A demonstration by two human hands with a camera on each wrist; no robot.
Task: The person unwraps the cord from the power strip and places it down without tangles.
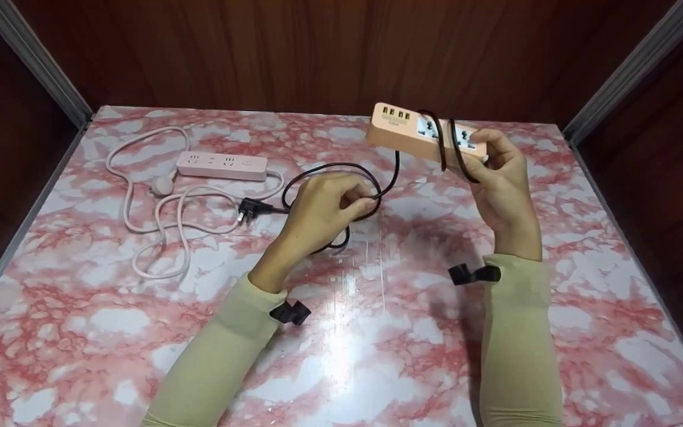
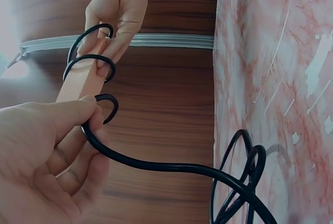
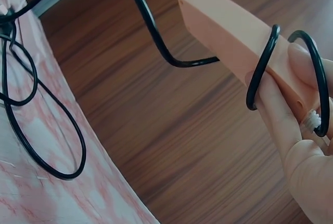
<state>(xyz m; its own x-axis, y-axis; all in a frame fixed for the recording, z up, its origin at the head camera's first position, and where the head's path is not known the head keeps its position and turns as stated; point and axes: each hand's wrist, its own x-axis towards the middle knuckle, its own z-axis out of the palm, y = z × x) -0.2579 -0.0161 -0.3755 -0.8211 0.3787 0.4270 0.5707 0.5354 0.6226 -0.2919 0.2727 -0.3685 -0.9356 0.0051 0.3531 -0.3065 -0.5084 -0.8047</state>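
My right hand grips one end of an orange power strip and holds it tilted above the table. Loops of the strip's black cord pass around its body near my fingers. My left hand pinches the same black cord between thumb and forefinger, lower and to the left of the strip. From that pinch the cord runs down to loose coils on the table, partly hidden by the left hand. Its black plug lies left of the hand, prongs showing.
A pink power strip lies at the back left, its pale cord tangled in front and its round plug beside it. Dark wood panels enclose the marbled red-and-white table at back and sides.
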